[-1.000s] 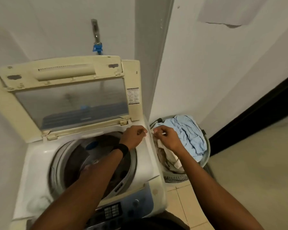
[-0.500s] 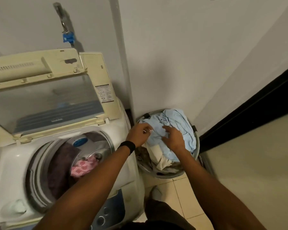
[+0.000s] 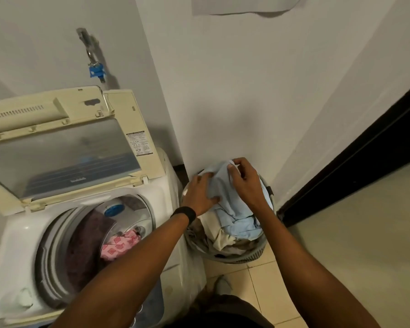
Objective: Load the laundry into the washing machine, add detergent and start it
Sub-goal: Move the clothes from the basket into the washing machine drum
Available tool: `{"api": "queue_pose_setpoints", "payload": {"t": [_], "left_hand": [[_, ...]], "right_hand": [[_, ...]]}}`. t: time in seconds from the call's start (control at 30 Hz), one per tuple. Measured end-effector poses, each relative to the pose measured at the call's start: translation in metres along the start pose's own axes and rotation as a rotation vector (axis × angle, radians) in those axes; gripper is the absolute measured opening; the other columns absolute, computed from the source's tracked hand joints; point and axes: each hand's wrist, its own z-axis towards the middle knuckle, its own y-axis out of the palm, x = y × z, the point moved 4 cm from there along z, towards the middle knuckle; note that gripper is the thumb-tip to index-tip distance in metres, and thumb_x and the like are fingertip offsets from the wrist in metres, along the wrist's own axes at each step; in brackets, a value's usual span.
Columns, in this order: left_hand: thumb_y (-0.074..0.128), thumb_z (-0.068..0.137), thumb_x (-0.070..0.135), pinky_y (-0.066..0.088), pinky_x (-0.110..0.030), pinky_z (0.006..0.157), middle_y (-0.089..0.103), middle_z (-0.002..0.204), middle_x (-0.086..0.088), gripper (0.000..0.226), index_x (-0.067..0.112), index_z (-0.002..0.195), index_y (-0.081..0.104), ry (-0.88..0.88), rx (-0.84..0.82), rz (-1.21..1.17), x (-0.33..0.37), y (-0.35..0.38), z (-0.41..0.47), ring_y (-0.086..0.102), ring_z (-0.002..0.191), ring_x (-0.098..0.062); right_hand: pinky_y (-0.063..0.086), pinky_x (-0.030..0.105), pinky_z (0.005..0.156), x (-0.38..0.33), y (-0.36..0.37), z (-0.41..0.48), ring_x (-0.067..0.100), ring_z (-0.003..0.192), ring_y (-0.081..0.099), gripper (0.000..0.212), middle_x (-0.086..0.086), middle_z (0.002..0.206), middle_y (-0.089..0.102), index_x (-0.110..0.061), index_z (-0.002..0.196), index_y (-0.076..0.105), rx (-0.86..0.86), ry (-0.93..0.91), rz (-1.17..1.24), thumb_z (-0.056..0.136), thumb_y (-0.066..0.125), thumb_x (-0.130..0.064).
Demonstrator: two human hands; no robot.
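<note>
L hand [image 3: 200, 192] & R hand [image 3: 244, 183] fingers curled, gripping blue garment [image 3: 240, 224] in basket [image 3: 246, 258]

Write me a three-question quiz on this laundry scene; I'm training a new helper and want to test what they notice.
1. True or false: the washer has its lid shut.
2. What do the left hand and right hand grip? A) a blue shirt B) a detergent bottle C) a hanger
3. Fill in: the basket stands on the floor to the washer's ____.

Key: 1 false; 2 A; 3 right.
</note>
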Motion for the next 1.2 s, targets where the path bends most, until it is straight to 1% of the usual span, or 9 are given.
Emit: {"api": "queue_pose_setpoints", "payload": {"t": [0.13,0.23,0.37,0.43,0.53,0.8,0.93,1.07,1.2], "left_hand": [[0.086,0.078,0.023,0.044,-0.037,0.112,0.033,0.152,0.000,0.086,0.026,0.147,0.034,0.111,0.247,-0.308,0.022,-0.032,0.001,0.042,0.136,-0.022],[0.082,0.077,0.018,0.037,-0.044,0.118,0.023,0.163,0.020,0.103,0.037,0.158,0.023,0.229,0.076,-0.329,0.034,-0.048,0.007,0.029,0.151,-0.020],[0.084,0.081,0.033,0.028,-0.053,0.121,0.056,0.147,-0.003,0.056,0.021,0.131,0.064,0.417,0.019,-0.141,0.050,-0.065,0.009,0.034,0.147,-0.030],[0.078,0.076,0.049,0.038,-0.048,0.112,0.069,0.124,-0.008,0.053,0.011,0.113,0.072,0.466,0.047,-0.085,0.056,-0.078,0.006,0.050,0.133,-0.032],[0.069,0.079,0.056,0.046,-0.036,0.075,0.065,0.084,0.001,0.045,0.014,0.090,0.062,0.448,0.053,-0.066,0.058,-0.096,-0.004,0.061,0.086,-0.023],[0.080,0.090,0.028,0.033,-0.027,0.063,0.050,0.069,0.007,0.030,0.024,0.075,0.054,0.437,0.095,-0.266,0.033,-0.129,-0.002,0.046,0.066,-0.006],[0.070,0.097,0.023,0.041,-0.021,0.073,0.056,0.085,0.004,0.018,0.020,0.087,0.055,0.387,0.039,-0.472,0.053,-0.132,-0.012,0.053,0.080,-0.007],[0.053,0.093,0.033,0.049,-0.036,0.087,0.059,0.107,-0.016,0.036,0.007,0.117,0.047,0.370,-0.114,-0.663,0.088,-0.128,-0.015,0.059,0.095,-0.019],[0.048,0.105,0.041,0.051,-0.034,0.101,0.064,0.125,-0.006,0.030,0.023,0.129,0.051,0.399,-0.130,-0.640,0.094,-0.107,-0.021,0.064,0.114,-0.020]], "right_hand": [[0.052,0.022,0.073,-0.033,-0.008,-0.008,0.009,0.082,0.067,0.008,-0.006,0.086,0.072,-0.012,0.094,0.073,-0.018,-0.058,0.074,0.097,0.070,-0.020],[0.055,0.023,0.079,-0.056,-0.010,-0.013,0.013,0.088,0.072,0.009,-0.002,0.091,0.076,-0.012,0.095,0.077,-0.111,-0.099,0.076,0.094,0.074,-0.020],[0.055,0.020,0.084,-0.070,-0.014,-0.018,0.007,0.096,0.072,0.013,-0.004,0.100,0.078,-0.014,0.106,0.079,-0.202,-0.133,-0.021,0.095,0.073,-0.018],[0.054,0.024,0.085,-0.071,-0.022,-0.016,0.007,0.096,0.071,0.013,-0.005,0.101,0.077,-0.015,0.105,0.079,-0.141,-0.130,-0.100,0.096,0.072,-0.021],[0.052,0.027,0.087,-0.072,-0.034,-0.016,0.006,0.097,0.067,0.011,-0.008,0.101,0.073,-0.020,0.103,0.077,0.034,-0.151,-0.206,0.095,0.072,-0.026],[0.045,0.009,0.078,-0.082,-0.062,-0.041,0.011,0.092,0.064,0.010,-0.004,0.100,0.073,-0.022,0.104,0.071,0.386,-0.135,-0.122,0.099,0.065,-0.028],[0.051,0.028,0.080,-0.084,-0.051,-0.036,0.018,0.087,0.063,0.009,0.003,0.094,0.071,-0.022,0.098,0.071,0.234,-0.092,-0.120,0.094,0.072,-0.030],[0.054,0.024,0.087,-0.105,-0.031,-0.037,0.012,0.097,0.068,0.010,-0.007,0.100,0.074,-0.018,0.098,0.074,0.226,-0.150,-0.060,0.093,0.075,-0.027],[0.053,0.020,0.078,-0.110,-0.004,-0.035,0.013,0.088,0.070,0.011,-0.005,0.092,0.075,-0.016,0.097,0.075,0.173,-0.148,-0.047,0.095,0.073,-0.026]]}}
